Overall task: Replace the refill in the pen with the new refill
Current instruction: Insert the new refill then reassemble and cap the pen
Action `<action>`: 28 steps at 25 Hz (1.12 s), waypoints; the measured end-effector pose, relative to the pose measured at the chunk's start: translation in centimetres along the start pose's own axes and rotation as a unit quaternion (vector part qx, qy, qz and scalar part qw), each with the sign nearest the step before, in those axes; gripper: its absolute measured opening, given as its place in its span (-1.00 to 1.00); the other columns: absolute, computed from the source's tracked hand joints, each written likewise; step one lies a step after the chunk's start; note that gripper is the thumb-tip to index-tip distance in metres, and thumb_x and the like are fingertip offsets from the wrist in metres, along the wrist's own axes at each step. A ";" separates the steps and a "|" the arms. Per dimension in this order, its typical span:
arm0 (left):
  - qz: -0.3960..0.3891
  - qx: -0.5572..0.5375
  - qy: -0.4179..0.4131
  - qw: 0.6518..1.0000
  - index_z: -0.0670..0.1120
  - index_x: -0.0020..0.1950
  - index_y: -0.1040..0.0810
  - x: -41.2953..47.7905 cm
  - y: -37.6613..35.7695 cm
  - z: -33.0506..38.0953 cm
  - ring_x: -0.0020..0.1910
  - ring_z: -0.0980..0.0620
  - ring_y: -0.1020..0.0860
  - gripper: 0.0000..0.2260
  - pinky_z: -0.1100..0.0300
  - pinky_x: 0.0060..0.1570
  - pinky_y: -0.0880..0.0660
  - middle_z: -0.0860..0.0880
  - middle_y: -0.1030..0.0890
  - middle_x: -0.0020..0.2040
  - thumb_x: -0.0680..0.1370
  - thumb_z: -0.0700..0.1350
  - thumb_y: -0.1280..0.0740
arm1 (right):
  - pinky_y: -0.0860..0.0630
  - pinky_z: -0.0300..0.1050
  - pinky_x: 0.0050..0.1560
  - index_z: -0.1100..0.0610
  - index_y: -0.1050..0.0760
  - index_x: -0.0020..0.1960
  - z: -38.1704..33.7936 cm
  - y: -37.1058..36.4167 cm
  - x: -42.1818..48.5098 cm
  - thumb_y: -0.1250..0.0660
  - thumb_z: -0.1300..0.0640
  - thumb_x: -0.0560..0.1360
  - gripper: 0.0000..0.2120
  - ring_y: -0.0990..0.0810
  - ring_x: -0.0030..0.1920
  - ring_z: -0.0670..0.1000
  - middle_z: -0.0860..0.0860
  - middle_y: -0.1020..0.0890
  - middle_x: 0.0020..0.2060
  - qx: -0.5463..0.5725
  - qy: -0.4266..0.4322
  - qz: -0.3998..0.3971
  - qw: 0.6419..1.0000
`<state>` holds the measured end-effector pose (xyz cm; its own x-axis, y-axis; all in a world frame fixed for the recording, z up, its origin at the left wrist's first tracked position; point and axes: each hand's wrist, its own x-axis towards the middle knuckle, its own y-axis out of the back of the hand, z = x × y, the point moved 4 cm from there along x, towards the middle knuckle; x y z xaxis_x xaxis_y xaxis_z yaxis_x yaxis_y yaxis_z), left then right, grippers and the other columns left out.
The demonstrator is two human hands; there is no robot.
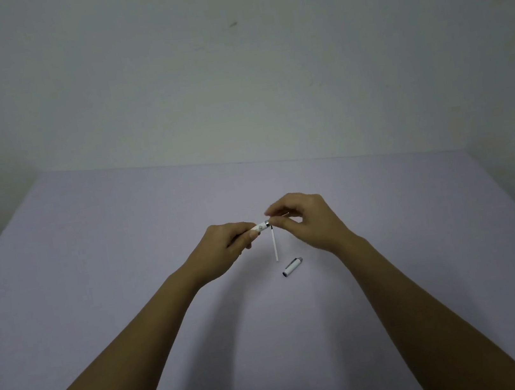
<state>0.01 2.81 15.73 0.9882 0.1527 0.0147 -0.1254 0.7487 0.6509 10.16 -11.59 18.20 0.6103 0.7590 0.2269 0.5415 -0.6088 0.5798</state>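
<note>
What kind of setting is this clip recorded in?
Probably a plain indoor room set up for recording, not a workshop: a table covered in pale lilac stands against a bare whitish wall. On it lie only a pen cap and a thin white refill.

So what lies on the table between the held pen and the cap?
In the head view, a thin white refill lies between the pen barrel and the cap; otherwise bare table.

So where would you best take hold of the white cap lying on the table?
Pinch the pen cap across its middle from above. It lies flat and slanted on the table, apart from both hands, so its long sides are free; the round ends would likely slip.
</note>
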 end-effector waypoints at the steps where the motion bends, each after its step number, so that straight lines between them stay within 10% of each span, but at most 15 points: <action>1: 0.003 -0.003 -0.001 1.000 -0.13 -0.04 -0.60 0.0 0.1 0.0 -0.23 -0.17 -0.53 -0.71 0.09 -0.27 -0.43 -0.18 -0.63 -0.19 0.59 0.02 -0.18 | -0.53 -0.38 0.02 0.14 -0.60 0.01 -0.1 -0.1 0.0 -0.39 0.21 0.44 -0.85 -0.62 -0.09 -0.18 -0.07 -0.63 -0.13 -0.010 0.018 -0.003 1.000; 18: 0.022 0.014 -0.030 0.999 -0.15 -0.10 -0.58 0.4 0.2 0.5 -0.35 0.18 -0.43 -0.73 0.39 -0.33 -0.34 0.03 -0.53 -0.36 0.59 -0.02 -0.19 | -0.46 -0.42 -0.17 0.11 -0.62 -0.06 0.2 0.2 0.3 -0.35 0.12 0.47 -0.89 -0.58 -0.24 -0.15 -0.05 -0.66 -0.24 -0.079 0.004 -0.017 0.997; 23: 0.026 0.032 -0.057 0.998 -0.16 -0.10 -0.57 0.5 0.1 0.1 -0.33 0.12 -0.39 -0.79 0.35 -0.32 -0.29 -0.02 -0.48 -0.37 0.59 -0.07 -0.21 | -0.47 -0.10 -0.31 0.16 -0.61 -0.27 1.3 -0.2 0.5 -0.29 0.00 0.50 -0.70 -0.55 -0.40 0.06 0.08 -0.60 -0.45 -0.082 -0.047 -0.007 0.996; 28: 0.022 0.008 -0.034 0.999 -0.13 -0.09 -0.59 0.8 -0.3 -1.0 -0.35 0.19 -0.44 -0.78 0.41 -0.34 -0.34 0.06 -0.50 -0.37 0.59 -0.06 -0.22 | -0.56 -0.32 -0.05 0.10 -0.60 0.03 2.4 -0.4 0.7 -0.44 0.07 0.40 -0.78 -0.64 -0.14 -0.12 -0.04 -0.66 -0.17 -0.013 -0.056 -0.021 0.998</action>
<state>0.75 3.34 14.74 0.9855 0.1400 0.0953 -0.1678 0.7312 0.6612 11.72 -11.40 16.25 0.6486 0.7524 0.1147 0.5539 -0.5700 0.6068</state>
